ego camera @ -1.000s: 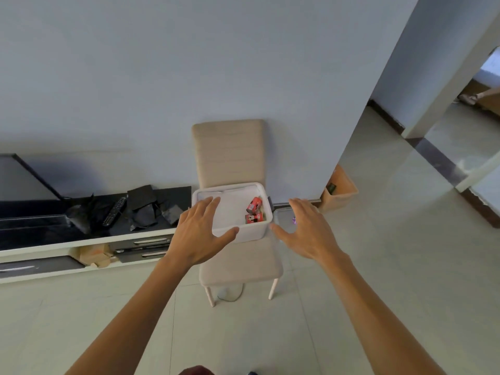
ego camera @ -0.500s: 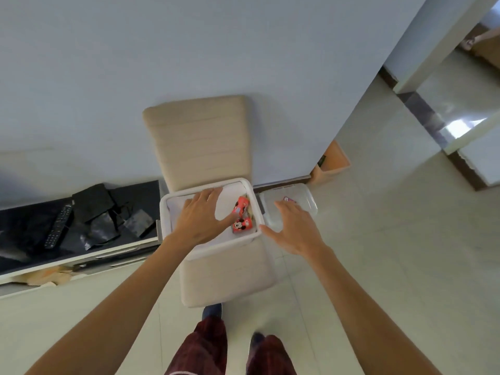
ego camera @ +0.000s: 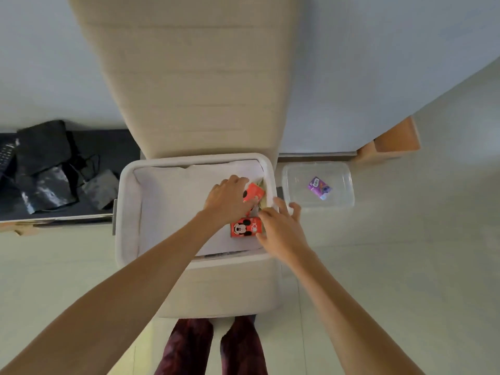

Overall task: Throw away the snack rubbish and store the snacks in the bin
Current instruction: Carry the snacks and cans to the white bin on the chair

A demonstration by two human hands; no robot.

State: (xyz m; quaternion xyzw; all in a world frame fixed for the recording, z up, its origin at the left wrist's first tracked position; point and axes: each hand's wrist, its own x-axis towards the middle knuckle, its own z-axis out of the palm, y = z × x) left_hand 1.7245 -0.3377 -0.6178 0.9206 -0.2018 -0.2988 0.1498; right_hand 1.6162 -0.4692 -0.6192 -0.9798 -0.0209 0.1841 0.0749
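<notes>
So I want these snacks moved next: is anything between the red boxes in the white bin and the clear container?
Only the white bin's right wall. The clear container lies open-topped just beyond it, holding one purple packet. Both red boxes lie against that wall.

two snack boxes [ego camera: 245, 226] in bin [ego camera: 127, 212] on chair [ego camera: 216, 290]; container [ego camera: 343, 198] right
</notes>
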